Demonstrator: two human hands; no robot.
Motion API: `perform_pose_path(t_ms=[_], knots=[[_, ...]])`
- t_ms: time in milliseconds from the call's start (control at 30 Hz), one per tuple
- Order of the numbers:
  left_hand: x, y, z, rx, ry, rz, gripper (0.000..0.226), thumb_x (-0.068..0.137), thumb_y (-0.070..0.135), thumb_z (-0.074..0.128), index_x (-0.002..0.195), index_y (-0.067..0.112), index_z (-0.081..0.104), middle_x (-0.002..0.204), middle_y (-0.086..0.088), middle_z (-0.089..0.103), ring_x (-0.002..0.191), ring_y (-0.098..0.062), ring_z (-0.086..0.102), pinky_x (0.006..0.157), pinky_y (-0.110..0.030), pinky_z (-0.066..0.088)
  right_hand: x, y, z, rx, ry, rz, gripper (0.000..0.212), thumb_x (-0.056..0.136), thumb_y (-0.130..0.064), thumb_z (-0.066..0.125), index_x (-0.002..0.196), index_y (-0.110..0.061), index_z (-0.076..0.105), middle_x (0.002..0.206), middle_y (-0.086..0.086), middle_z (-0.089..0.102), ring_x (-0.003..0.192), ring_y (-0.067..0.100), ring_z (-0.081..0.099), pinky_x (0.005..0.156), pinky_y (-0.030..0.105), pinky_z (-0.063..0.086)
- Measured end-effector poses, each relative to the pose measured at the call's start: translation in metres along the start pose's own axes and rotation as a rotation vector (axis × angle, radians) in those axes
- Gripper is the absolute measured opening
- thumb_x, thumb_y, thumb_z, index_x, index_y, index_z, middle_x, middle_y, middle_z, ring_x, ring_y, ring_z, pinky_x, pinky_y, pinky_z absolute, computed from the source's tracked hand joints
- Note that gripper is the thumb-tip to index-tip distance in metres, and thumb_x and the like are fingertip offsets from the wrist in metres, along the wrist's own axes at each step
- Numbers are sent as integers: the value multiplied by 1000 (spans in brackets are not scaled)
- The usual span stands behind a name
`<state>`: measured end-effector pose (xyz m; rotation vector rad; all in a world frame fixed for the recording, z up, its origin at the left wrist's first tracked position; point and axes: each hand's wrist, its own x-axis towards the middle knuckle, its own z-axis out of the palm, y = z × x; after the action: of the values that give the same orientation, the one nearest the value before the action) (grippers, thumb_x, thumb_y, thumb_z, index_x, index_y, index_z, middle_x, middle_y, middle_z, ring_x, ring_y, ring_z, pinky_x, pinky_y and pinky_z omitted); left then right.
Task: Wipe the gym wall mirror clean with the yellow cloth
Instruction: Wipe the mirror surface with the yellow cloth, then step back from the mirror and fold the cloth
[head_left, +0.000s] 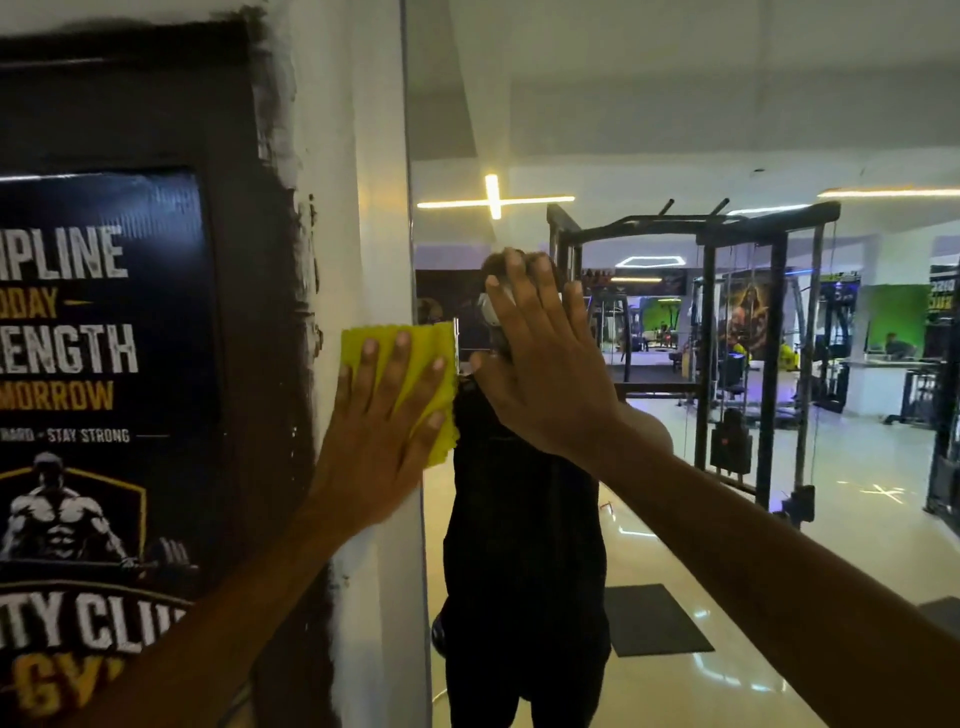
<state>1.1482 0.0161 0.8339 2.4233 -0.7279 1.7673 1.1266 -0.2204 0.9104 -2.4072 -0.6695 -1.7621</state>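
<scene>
Gym wall mirror (675, 130) filling the right, yellow cloth (410, 358) at its left edge, nine o'clock of centre, left hand (384, 415) flat with fingers spread pressing it, right hand (540, 358) spread flat on glass just beside, poster (104, 338) further at nine o'clock.

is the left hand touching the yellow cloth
Touching. The head view shows the left hand spread flat on the yellow cloth, straight fingers pressing it against the left edge of the mirror.
</scene>
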Motion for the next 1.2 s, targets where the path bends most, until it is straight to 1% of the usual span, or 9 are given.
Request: perform_pose_path(t_ms=[200, 400, 467, 633, 733, 867, 1033, 1133, 1200], knots=[[76, -18, -16, 29, 74, -59, 63, 117, 45, 35, 174, 24, 20, 183, -12, 3, 169, -38, -3, 134, -65, 5, -14, -14, 16, 48, 30, 53, 79, 111, -55, 55, 174, -16, 29, 186, 13, 7, 173, 34, 0, 136, 66, 8], [-22, 7, 8, 4, -45, -22, 63, 116, 47, 30, 174, 21, 23, 183, -11, 3, 168, -38, -4, 134, -64, 2, -31, -13, 20, 22, 26, 4, 73, 113, -52, 46, 174, -16, 31, 185, 14, 14, 172, 35, 5, 137, 64, 7], [-10, -4, 3, 35, -30, 28, 64, 116, 44, 36, 174, 24, 20, 183, -11, 3, 169, -37, -4, 134, -63, 1, -35, -10, 20, -33, 24, -23, 73, 113, -54, 43, 174, -16, 30, 184, 13, 16, 172, 36, 7, 136, 66, 10], [54, -16, -4, 21, 51, -64, 64, 117, 42, 40, 174, 22, 22, 182, -14, 4, 168, -40, -3, 133, -66, 4, -39, -13, 24, -72, 19, -16, 76, 112, -55, 46, 175, -16, 30, 184, 15, 16, 172, 38, 8, 136, 67, 10], [11, -3, 11, 19, 26, -62, 65, 115, 39, 43, 173, 18, 22, 182, -17, 6, 167, -44, -1, 131, -70, 10, -48, -15, 25, -67, 7, -6, 75, 112, -55, 46, 175, -17, 30, 185, 13, 15, 172, 37, 6, 137, 65, 8], [-35, 3, 11, 30, -88, 38, 64, 117, 44, 31, 175, 23, 16, 182, -14, 5, 168, -41, -1, 132, -69, 10, -61, -13, 21, -95, -39, -7, 74, 113, -55, 44, 175, -17, 28, 185, 13, 12, 172, 36, 3, 136, 65, 9], [24, 2, 0, -25, 5, -163, 62, 118, 42, 35, 174, 22, 20, 182, -14, 4, 168, -40, -2, 135, -62, 0, -64, -17, 20, -83, -79, 15, 74, 115, -59, 35, 176, -18, 26, 185, 13, 10, 172, 37, 2, 137, 64, 6], [-4, 19, 12, -29, -33, -192, 62, 118, 41, 36, 174, 22, 19, 182, -14, 6, 168, -41, -2, 133, -67, 4, -71, -20, 16, -61, -112, 11, 75, 115, -61, 26, 176, -18, 24, 185, 14, 8, 172, 38, 1, 137, 65, 5], [-40, 35, 10, -120, -122, -172, 60, 117, 42, 33, 174, 36, 13, 184, -2, 2, 169, -33, -7, 132, -70, 5, -84, -22, 13, -21, -123, 14, 75, 115, -58, 31, 176, -16, 24, 185, 16, 6, 172, 39, 1, 137, 65, 9]])
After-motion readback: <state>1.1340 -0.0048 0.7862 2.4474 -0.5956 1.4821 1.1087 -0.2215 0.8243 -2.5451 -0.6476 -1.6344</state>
